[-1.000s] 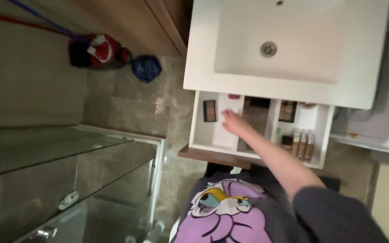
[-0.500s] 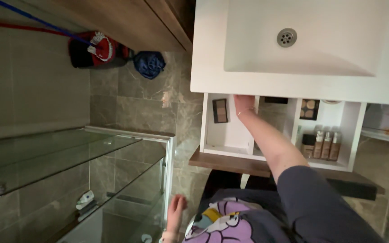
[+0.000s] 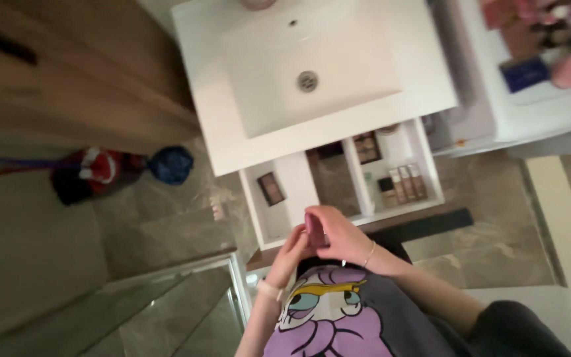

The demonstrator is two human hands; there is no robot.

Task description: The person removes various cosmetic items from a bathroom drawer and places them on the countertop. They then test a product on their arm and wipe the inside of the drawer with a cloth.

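A small flat pink-mauve object [image 3: 314,229], of a kind that cannot be determined, is clamped in the fingers [image 3: 330,223] of the right hand [image 3: 342,235]. The fingers of the left hand [image 3: 293,250] are closed against the object's lower left side, at 7 o'clock of it, so that the object is held between both hands. The object is located just in front of the open white compartmented drawer [image 3: 424,158], at 6 o'clock of its front edge and above the grey shirt with a purple cartoon print [image 3: 328,317].

A thin bracelet [image 3: 369,254] is worn on the right wrist, and a pale wristband [image 3: 270,289] on the left wrist.

In the drawer, a flat rectangular brown make-up palette [image 3: 271,188] is lying in the left compartment, at 11 o'clock of the hands. A second dark palette [image 3: 367,147] and a row of small beige tubes [image 3: 406,183] are lying in the right compartments, at 1 o'clock.

The white rectangular washbasin [image 3: 312,73] with a round metal drain is mounted directly above the drawer, at 12 o'clock. A red and dark bundle [image 3: 90,173] and a blue bag [image 3: 171,164] are lying on the brown stone floor [image 3: 166,225] at 9 to 10 o'clock, well apart from the hands. A glass panel [image 3: 166,311] is positioned at 8 o'clock.
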